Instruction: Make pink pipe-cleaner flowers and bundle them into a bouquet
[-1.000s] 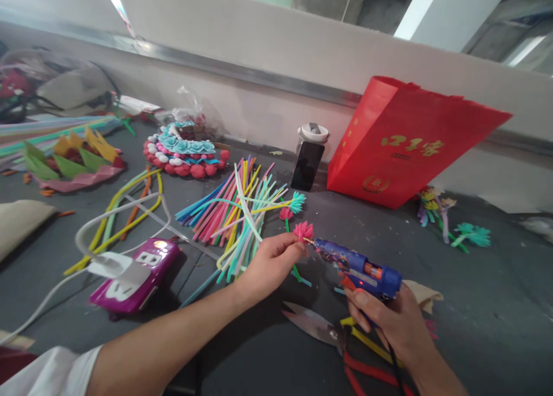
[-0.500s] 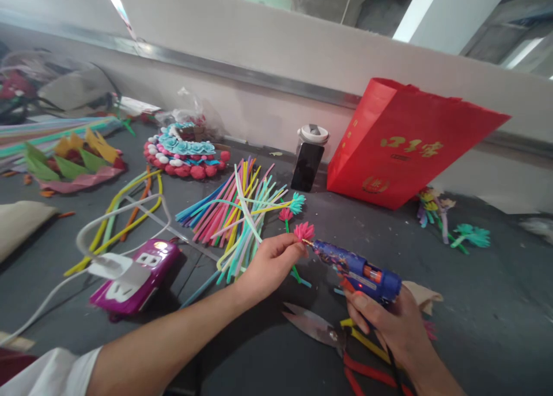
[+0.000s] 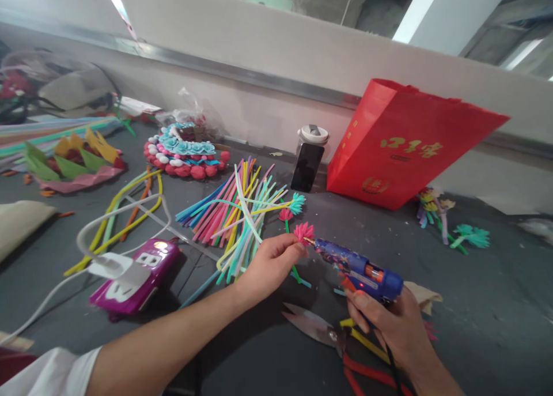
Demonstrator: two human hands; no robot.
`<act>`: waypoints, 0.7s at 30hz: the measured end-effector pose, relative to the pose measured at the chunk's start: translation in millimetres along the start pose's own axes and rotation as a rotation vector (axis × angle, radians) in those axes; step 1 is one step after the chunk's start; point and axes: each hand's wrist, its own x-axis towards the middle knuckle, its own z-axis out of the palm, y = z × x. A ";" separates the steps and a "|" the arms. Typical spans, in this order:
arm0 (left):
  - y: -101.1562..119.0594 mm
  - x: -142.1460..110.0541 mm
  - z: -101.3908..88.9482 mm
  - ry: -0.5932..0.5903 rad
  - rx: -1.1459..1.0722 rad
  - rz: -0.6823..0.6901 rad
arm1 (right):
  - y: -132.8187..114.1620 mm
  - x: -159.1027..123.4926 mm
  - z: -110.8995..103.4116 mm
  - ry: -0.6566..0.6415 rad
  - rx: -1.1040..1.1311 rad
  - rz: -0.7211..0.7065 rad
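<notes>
A pink pipe-cleaner flower (image 3: 304,232) is pinched between the fingertips of my left hand (image 3: 276,263). My right hand (image 3: 389,321) grips a blue glue gun (image 3: 356,269), which has a glowing red light on its side. Its metal nozzle points left and is at the flower's lower edge; I cannot tell whether it touches. Just behind lie a turquoise flower (image 3: 297,203) and a red flower (image 3: 286,214) with a green stem. Below the hands, scissors (image 3: 315,328) with red handles lie with blades apart, a yellow strip beside them.
Colored pipe cleaners (image 3: 233,211) are spread left of the hands. A purple power socket (image 3: 138,278) with a white plug stands nearer left. Behind are a phone (image 3: 307,166) against a cup (image 3: 313,134), a red paper bag (image 3: 410,148) and a decorated crown (image 3: 185,151). More flowers (image 3: 470,236) lie right.
The glue gun and my right hand have shifted very slightly to the right. My left hand and the pink flower are nearly still.
</notes>
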 end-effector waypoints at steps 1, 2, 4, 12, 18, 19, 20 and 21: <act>-0.4 0.3 -0.1 -0.003 0.004 0.002 | 0.6 0.2 -0.2 0.000 -0.007 0.001; -0.7 0.7 -0.3 -0.008 0.008 0.003 | 1.2 0.4 -0.5 -0.001 -0.012 0.003; -0.9 1.3 -0.5 -0.017 0.018 0.006 | 1.9 0.5 -1.0 -0.002 -0.014 0.007; -0.2 1.6 -0.3 -0.017 0.033 0.014 | 0.6 -0.2 0.5 -0.030 0.025 -0.003; -2.3 2.0 -0.7 -0.012 0.094 0.060 | 0.0 -0.4 1.4 -0.009 0.016 -0.014; -2.9 2.1 -0.9 -0.009 0.115 0.071 | 0.3 -0.4 1.1 -0.004 0.004 -0.014; -3.5 2.0 -1.1 -0.004 0.137 0.084 | 0.6 -0.4 0.7 0.001 -0.011 -0.015; -4.2 2.0 -1.3 0.003 0.160 0.099 | 0.9 -0.3 0.2 0.005 -0.026 -0.016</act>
